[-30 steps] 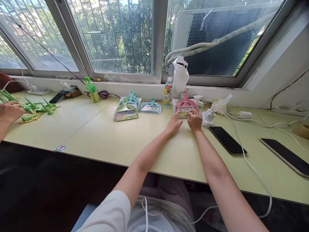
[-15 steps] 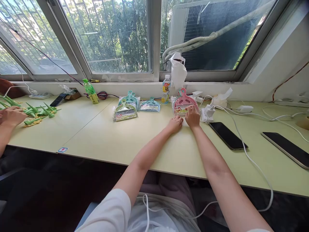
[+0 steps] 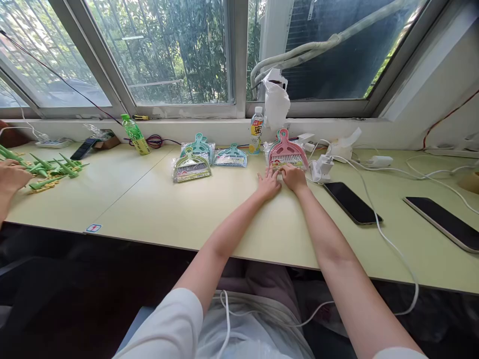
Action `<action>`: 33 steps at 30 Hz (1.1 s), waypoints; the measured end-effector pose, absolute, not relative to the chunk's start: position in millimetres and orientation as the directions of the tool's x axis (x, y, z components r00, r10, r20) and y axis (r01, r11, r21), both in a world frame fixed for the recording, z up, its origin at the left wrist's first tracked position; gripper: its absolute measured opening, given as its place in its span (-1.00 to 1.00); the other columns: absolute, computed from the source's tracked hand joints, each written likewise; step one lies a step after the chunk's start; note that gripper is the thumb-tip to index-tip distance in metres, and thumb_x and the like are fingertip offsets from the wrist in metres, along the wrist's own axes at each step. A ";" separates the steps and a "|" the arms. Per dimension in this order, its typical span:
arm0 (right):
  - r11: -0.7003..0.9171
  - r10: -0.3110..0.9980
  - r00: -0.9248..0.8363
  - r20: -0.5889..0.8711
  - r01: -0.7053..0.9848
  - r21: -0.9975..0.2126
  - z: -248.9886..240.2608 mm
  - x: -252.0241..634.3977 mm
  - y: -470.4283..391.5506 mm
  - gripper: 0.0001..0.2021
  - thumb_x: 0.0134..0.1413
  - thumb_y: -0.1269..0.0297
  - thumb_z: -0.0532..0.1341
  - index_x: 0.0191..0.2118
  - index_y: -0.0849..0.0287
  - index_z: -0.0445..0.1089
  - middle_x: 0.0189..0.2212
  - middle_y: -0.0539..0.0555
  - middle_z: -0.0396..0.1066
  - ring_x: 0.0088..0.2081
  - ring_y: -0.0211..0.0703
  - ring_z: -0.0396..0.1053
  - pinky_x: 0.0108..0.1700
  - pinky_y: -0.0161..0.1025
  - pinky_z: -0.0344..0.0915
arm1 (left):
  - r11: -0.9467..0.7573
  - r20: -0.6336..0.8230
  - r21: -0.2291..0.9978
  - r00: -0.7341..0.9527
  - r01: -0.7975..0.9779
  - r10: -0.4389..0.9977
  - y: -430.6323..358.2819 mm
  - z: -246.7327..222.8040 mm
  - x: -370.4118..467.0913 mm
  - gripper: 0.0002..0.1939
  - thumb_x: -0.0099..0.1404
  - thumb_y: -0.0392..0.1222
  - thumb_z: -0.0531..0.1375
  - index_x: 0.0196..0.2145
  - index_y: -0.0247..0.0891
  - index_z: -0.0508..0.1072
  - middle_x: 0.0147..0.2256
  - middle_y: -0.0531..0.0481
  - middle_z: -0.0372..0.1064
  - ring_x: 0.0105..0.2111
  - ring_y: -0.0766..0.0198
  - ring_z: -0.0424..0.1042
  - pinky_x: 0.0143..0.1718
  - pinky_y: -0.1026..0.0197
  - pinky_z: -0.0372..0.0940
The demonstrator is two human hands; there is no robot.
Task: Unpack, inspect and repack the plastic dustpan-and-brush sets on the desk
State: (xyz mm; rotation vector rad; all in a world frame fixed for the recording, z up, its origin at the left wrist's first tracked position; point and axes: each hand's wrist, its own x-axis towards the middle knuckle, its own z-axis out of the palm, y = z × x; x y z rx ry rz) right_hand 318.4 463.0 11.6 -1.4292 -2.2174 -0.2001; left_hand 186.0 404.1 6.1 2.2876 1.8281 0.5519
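Note:
A pink dustpan set (image 3: 287, 149), a small dustpan with a brush in clear wrapping, lies in a stack in front of me, with a green edge showing beneath it. My left hand (image 3: 268, 185) rests on the table with fingers stretched and apart, their tips at the set's lower edge. My right hand (image 3: 294, 177) is beside it, its fingers bent together at the same lower edge; the fingertips are partly hidden. To the left lie more wrapped sets: a yellow-green one (image 3: 192, 168), a teal one (image 3: 199, 144) behind it and a blue one (image 3: 230, 157).
A drink bottle (image 3: 256, 130) stands behind the sets, a green bottle (image 3: 135, 134) farther left. Right of my hands are a white charger (image 3: 322, 167), cables and two phones (image 3: 352, 203). At far left, another person's hand (image 3: 13, 177) is by green pieces (image 3: 67, 167).
My right hand has moved from the pink set's right side down and left to its lower edge. My left hand's fingers have stretched forward to that edge. The view has shifted slightly.

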 end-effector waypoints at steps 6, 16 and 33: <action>0.383 0.876 -0.279 0.394 0.897 -0.219 10.9 320.1 470.0 -0.58 0.21 0.36 0.00 0.08 0.14 0.46 -0.01 0.19 0.49 -0.03 0.07 0.45 -0.03 -0.07 0.35 | -0.235 0.176 0.359 0.181 0.904 0.968 407.1 4.5 185.1 -0.25 0.35 -0.07 -0.02 0.40 -0.26 -0.21 0.42 -0.20 -0.43 0.41 -0.02 -0.46 0.31 -0.39 -0.41; 0.357 0.893 -0.258 0.370 0.906 -0.229 11.9 320.2 471.4 -0.56 0.22 0.35 0.02 0.15 0.14 0.42 0.04 0.21 0.47 0.03 0.09 0.43 0.03 -0.04 0.35 | -0.292 0.223 0.299 0.230 0.909 0.947 405.8 2.6 187.2 -0.38 0.35 -0.14 -0.03 0.35 -0.14 0.02 0.41 -0.13 -0.21 0.42 0.00 -0.38 0.31 -0.39 -0.49; 0.473 0.842 -0.427 0.331 0.878 -0.070 11.7 313.8 466.2 -0.51 0.26 0.37 -0.01 0.27 0.12 0.26 0.07 0.23 0.45 -0.01 0.06 0.46 0.01 -0.08 0.33 | -0.247 0.179 0.312 0.199 0.917 0.964 408.0 2.1 185.0 -0.36 0.39 -0.03 -0.11 0.38 -0.18 -0.03 0.41 -0.10 -0.26 0.41 -0.04 -0.38 0.25 -0.46 -0.61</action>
